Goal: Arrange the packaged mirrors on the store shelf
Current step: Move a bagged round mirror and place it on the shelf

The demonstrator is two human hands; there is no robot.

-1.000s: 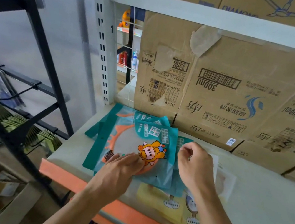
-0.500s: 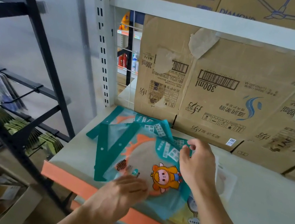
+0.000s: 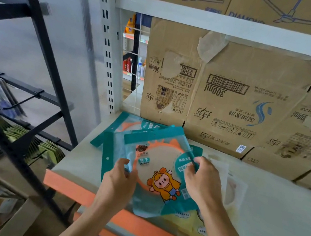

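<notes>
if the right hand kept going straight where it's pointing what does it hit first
The right hand pinches the top mirror packet. Going on toward the back left, it would probably skim over the other teal packets and meet the cardboard box first, though height is hard to judge.

Both hands hold top packaged mirror (image 3: 158,177) at frame centre: left hand (image 3: 119,182) grips left edge, right hand (image 3: 202,182) pinches right edge. More teal packages (image 3: 128,127) beneath on shelf (image 3: 278,216); cardboard boxes (image 3: 235,102) behind.
</notes>
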